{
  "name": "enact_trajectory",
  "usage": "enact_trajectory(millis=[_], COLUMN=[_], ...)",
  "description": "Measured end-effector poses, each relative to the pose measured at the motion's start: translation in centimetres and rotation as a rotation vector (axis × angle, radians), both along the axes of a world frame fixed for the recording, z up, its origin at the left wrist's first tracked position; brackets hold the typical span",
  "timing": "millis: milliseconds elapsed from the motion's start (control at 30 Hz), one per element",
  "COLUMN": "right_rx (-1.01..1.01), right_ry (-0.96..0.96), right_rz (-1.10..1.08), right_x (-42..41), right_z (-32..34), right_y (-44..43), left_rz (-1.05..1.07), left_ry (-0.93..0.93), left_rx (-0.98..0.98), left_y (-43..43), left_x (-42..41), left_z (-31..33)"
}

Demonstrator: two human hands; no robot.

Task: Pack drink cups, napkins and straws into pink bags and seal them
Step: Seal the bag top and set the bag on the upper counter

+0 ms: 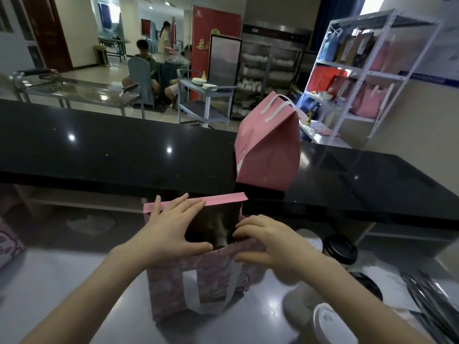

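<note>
- Nearest the camera, at the lower right edge, sits a white-lidded cup, blurred, on the pale metal worktop.
- Just beyond it, in the near centre, a patterned pink bag stands upright on the worktop, its white handle hanging down the near face.
- Its mouth is open; the far top flap stands up as a plain pink strip. The inside is dark, and what it holds cannot be made out.
- One left hand lies flat with fingers spread over the left part of the mouth, pressing rather than gripping; it grasps nothing.
- One right hand pinches the bag's near right rim, fingers curled over the edge into the opening.
- Further right on the worktop stand a black-lidded cup and another pale cup, still outside the bag.
- On the black counter beyond, a second pink bag stands folded shut at the top, seemingly finished.
- Judgement: the step in hand looks like closing this bag. To do it well, check the contents sit below the fold line, bring both rims level, press the air out, then fold the far flap down evenly from left to right.
- Risk: an uneven fold, or pressing on a cup lid inside.
</note>
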State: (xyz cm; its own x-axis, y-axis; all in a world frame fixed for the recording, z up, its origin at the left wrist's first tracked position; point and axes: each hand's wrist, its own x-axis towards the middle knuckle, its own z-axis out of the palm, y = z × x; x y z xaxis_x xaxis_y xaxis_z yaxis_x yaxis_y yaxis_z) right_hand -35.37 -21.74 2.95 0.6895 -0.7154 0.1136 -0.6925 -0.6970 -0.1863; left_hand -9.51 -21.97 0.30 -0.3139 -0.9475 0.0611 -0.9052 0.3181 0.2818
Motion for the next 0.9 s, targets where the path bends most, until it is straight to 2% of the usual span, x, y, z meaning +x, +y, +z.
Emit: enact_trajectory(millis=[100,167,233,367,533,633,733,900], right_rx=[0.017,0.019,0.043,0.172,0.212,0.267,0.268,0.215], right_ry=[-0.229,-0.295,-0.208,0.2,0.401,0.412,0.339,0.225], right_rz=[-0.091,-0.181,-0.274,-0.369,-0.377,-0.386,-0.377,-0.324], right_x=[-1.9,-3.5,-4.9,-6.0,-5.6,-5.5,-5.5,-5.8], right_z=[0.5,0.5,-0.3,-3.9,-7.8,-9.1,-9.8,-7.4], right_y=[-0.9,-2.1,-3.7,-6.6,-9.3,-10.3,-10.2,-8.4], left_rz=[-0.001,0.002,0.003,0.021,0.048,0.037,0.04,0.057], left_ry=[0.033,0.035,0.034,0.044,0.048,0.045,0.041,-0.014], left_rx=[0.033,0.032,0.024,-0.007,-0.011,0.011,0.007,-0.013], left_y=[0.1,0.2,0.4,1.0,2.0,2.4,2.8,2.9], left_x=[0.1,0.2,0.3,0.5,1.2,1.2,0.9,0.5], left_z=[-0.2,-0.4,-0.4,-0.2,-0.2,-0.3,-0.6,-1.3])
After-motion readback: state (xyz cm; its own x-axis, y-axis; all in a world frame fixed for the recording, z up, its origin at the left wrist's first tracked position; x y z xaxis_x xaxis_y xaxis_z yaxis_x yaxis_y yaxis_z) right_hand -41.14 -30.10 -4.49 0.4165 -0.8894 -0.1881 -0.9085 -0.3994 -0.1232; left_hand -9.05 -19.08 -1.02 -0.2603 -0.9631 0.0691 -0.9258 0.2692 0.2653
